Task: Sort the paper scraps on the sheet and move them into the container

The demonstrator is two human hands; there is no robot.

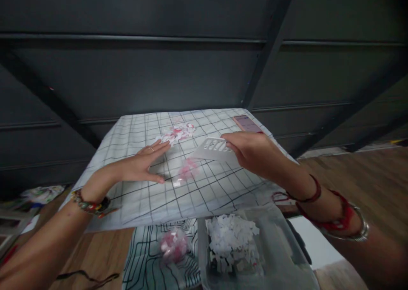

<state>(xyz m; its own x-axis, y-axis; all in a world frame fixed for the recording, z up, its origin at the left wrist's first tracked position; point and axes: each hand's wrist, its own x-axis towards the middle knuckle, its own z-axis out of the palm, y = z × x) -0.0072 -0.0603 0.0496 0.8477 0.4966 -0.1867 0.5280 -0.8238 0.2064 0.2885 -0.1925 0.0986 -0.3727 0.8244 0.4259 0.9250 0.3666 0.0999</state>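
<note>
In my right hand (251,147) is a white slotted plastic scraper (215,149), held above the cloth with its blade pointing left. My left hand (145,162) is spread open on the left part of the cloth, empty, its thumb apart from the fingers. Just beyond its fingertips lies a small heap of white and pink scraps (178,132). Between my two hands is a blurred patch of pink and white bits (188,170), near the scraper's tip. What the bits are made of I cannot tell.
A checked white cloth (134,205) covers the table. A phone (247,123) lies at its far right. Below the near edge are a clear plastic box (277,256) holding white scraps (232,239) and a clear bag of pink pieces (174,244). A dark panelled wall (159,73) stands behind.
</note>
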